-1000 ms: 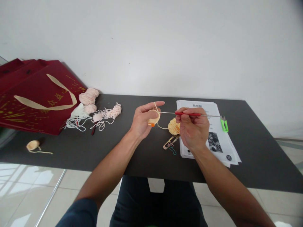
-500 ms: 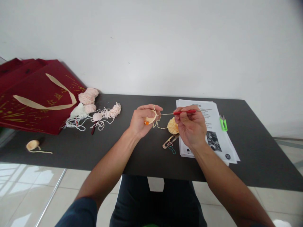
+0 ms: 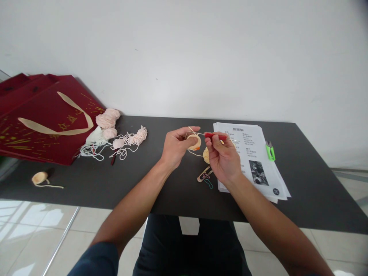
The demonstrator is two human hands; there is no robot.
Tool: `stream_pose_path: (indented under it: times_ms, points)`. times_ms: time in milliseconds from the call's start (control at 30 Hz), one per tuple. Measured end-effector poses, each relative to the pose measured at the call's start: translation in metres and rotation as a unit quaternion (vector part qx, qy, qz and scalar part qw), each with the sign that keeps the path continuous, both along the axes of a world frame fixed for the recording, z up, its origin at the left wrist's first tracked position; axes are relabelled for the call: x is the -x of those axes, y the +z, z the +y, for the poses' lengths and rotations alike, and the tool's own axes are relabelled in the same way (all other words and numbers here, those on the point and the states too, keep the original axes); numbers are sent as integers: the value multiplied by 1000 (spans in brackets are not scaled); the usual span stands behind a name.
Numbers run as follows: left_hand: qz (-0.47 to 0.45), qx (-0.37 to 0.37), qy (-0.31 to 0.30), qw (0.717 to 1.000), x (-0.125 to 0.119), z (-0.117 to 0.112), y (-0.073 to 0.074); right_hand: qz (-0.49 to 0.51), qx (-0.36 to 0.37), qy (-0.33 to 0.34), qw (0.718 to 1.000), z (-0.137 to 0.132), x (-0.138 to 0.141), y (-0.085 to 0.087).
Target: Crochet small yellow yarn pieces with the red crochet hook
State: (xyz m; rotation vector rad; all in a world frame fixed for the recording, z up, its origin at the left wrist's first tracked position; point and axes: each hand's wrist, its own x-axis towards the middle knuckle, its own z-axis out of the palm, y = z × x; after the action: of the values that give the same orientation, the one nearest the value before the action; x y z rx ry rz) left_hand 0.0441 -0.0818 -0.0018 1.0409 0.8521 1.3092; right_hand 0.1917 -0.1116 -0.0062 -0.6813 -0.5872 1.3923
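My left hand (image 3: 176, 147) pinches a small cream crochet piece (image 3: 194, 142), cupped in shape, with an orange stitch marker (image 3: 197, 148) at its lower edge. Yarn runs over the left index finger. In my right hand (image 3: 225, 159) is a crochet hook (image 3: 215, 136) with a red grip, gripped like a pencil. Its metal shaft points left and reaches the yarn by the left fingers; whether the tip sits in a stitch I cannot tell. A yellow yarn ball (image 3: 206, 155) lies partly hidden behind the right hand, a strand leading from it to the piece.
Printed sheets (image 3: 258, 153) lie under and right of my right hand, with green thread snips (image 3: 270, 150) beside them. Nearer are stitch markers (image 3: 207, 180). Leftward lie pink and white yarn (image 3: 107, 119), red bags (image 3: 48, 119) and another cream crocheted cup (image 3: 39, 177).
My right hand has moved left with the hook, closer to the left hand. The left hand has turned, so the crochet piece now shows its round opening.
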Motion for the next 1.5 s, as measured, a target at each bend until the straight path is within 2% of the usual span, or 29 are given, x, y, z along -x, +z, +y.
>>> stream_pose_path:
  times_ms: [200, 467, 667, 1000, 1200, 1500]
  points:
    - [-23, 15, 15, 1000, -8, -4, 2, -41, 7, -29, 999, -5, 7, 2]
    - [-11, 34, 38, 999, -9, -8, 4, -43, -5, -36, 998, -4, 9, 3]
    - [6, -2, 67, 998, -10, -8, 1, -54, -4, -36, 998, -5, 9, 1]
    - [35, -17, 73, 997, -10, -9, 2, -58, -26, -47, 997, -4, 8, 1]
    - [12, -29, 77, 997, -9, -9, 2, -71, -62, -66, 993, -3, 4, 3]
    - [23, -37, 97, 994, -8, -9, 1, -157, -118, -120, 973, -3, -4, 4]
